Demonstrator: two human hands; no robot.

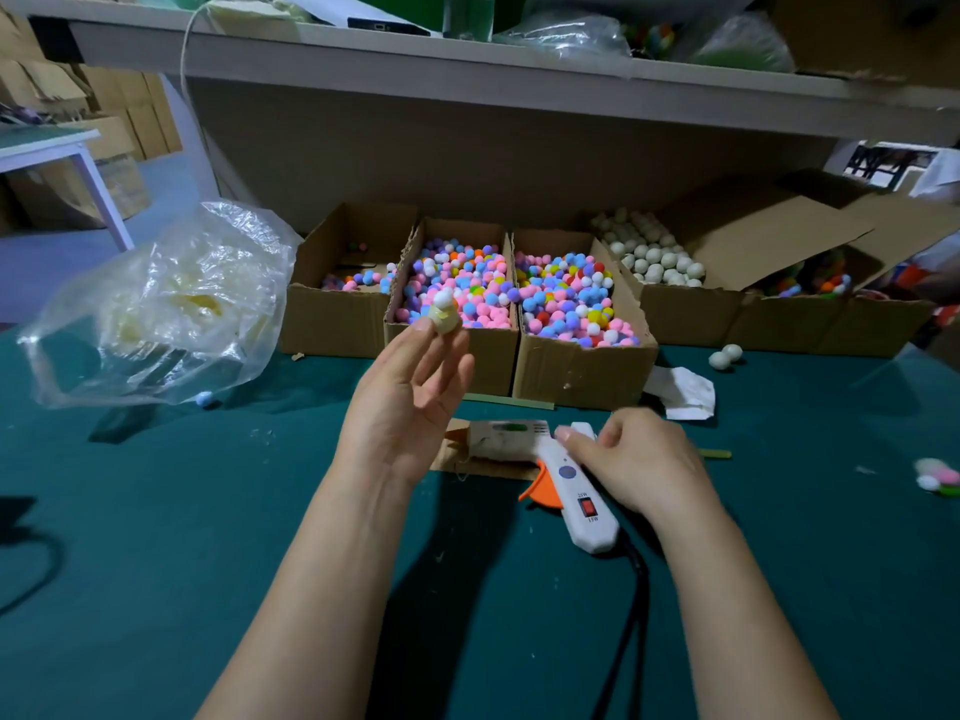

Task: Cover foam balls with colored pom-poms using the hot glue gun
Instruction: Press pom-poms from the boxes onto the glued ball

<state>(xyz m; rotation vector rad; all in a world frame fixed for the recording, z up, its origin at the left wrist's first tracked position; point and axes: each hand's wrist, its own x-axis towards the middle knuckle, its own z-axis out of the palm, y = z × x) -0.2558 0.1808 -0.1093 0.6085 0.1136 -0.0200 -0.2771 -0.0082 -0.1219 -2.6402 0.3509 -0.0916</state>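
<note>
Left hand (410, 402) was raised above the desk (208, 511), palm toward me. Its grip was closed on the foam ball (444, 319), pinched at the fingertips. One white pom-pom (443, 298) sat on top of the ball; the rest of its surface was bare. Judgement: a fingertip hold keeps skin off the glue and leaves most of the ball open for the nozzle.

Right hand (639, 459) was low, at the rear of the glue gun (566, 480), fingers loosely curled and one fingertip touching the body. I could not tell whether that grip had closed on the gun. The gun lay on its side with its front end over a cardboard scrap (457, 454), probably to catch drips.

Two open boxes of mixed pom-poms (498, 366) stood just behind the left hand, within easy reach. A box of plain foam balls (685, 314) stood further right.

Progress: early, with one pom-pom on. Next need, I judged: gun in hand.
</note>
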